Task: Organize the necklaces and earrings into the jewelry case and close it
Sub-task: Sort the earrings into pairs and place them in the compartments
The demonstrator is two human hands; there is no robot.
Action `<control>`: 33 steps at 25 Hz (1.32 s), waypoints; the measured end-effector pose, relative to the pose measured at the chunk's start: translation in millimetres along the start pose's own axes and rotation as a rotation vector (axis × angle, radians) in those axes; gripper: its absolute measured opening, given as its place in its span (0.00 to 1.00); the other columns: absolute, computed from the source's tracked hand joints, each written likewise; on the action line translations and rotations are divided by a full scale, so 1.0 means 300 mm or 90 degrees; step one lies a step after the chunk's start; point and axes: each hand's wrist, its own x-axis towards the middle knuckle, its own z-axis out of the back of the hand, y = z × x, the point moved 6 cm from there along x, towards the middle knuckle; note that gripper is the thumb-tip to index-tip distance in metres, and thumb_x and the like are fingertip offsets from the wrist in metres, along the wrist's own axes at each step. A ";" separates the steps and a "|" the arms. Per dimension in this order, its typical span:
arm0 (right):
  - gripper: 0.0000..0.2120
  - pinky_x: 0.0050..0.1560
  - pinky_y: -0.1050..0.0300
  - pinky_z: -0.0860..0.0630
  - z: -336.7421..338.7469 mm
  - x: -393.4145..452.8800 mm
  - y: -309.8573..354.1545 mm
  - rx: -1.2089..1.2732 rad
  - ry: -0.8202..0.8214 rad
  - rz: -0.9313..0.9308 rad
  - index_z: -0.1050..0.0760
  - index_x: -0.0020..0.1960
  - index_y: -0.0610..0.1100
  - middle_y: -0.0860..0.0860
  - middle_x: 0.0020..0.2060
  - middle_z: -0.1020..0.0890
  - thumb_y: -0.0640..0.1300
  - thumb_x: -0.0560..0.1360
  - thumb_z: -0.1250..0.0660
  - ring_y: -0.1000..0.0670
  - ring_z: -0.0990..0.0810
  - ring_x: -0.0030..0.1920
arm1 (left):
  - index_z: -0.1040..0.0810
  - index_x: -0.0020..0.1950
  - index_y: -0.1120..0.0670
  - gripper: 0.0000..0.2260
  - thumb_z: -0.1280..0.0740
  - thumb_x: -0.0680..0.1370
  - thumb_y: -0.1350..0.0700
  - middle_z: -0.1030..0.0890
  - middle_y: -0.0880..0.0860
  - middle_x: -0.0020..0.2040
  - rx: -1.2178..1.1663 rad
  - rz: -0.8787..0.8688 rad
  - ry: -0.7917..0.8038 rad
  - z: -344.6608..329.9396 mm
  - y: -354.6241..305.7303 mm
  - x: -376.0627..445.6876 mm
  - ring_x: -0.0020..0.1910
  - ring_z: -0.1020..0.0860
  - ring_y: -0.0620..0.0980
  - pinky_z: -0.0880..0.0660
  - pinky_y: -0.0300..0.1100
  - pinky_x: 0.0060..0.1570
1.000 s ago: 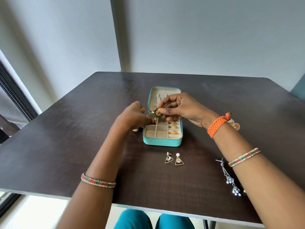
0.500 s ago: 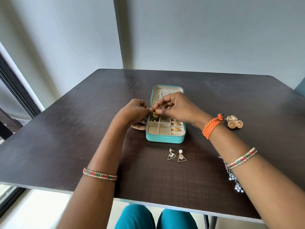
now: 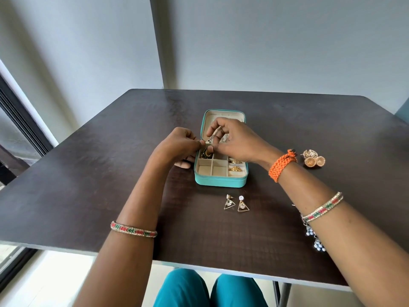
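The teal jewelry case (image 3: 221, 183) lies open mid-table, its cream lid flat behind it. My left hand (image 3: 179, 145) and my right hand (image 3: 236, 140) meet over its far-left compartment. Their fingertips pinch the silvery top of a green and gold earring (image 3: 206, 153), whose body hangs down into that compartment. Gold earrings (image 3: 235, 165) fill the case's right-hand compartments. A pair of gold triangle earrings (image 3: 236, 204) lies on the table just in front of the case.
Two gold dome earrings (image 3: 314, 160) sit on the dark table (image 3: 88, 185) to the right of my right wrist. Silver earrings with pale beads (image 3: 316, 239) lie near the front right, partly under my right forearm. A wall stands behind the table.
The green and gold earring has come down from above the case into the far-left compartment. Both hands have stayed together over it.
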 end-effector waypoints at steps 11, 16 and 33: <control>0.03 0.23 0.67 0.31 0.177 -0.248 0.043 0.010 -0.103 -0.108 0.21 0.42 0.42 0.46 0.32 0.22 0.37 0.73 0.32 0.54 0.27 0.27 | 0.26 0.44 0.53 0.06 0.39 0.76 0.51 0.20 0.52 0.42 0.070 -0.206 -0.377 0.035 -0.070 -0.190 0.42 0.23 0.58 0.31 0.46 0.38; 0.04 0.34 0.61 0.28 0.103 -0.459 0.060 -0.052 -0.187 -0.096 0.19 0.37 0.49 0.54 0.30 0.20 0.42 0.70 0.30 0.60 0.27 0.27 | 0.30 0.35 0.54 0.13 0.38 0.75 0.48 0.23 0.52 0.35 0.102 -0.172 -0.347 -0.064 -0.010 -0.422 0.39 0.25 0.59 0.32 0.44 0.37; 0.07 0.42 0.55 0.21 0.013 -0.506 0.071 0.243 -0.207 -0.156 0.25 0.40 0.46 0.50 0.34 0.18 0.39 0.75 0.33 0.53 0.18 0.36 | 0.21 0.43 0.57 0.02 0.31 0.76 0.61 0.18 0.52 0.39 -0.304 -0.315 -0.082 -0.166 0.030 -0.447 0.38 0.21 0.44 0.23 0.41 0.44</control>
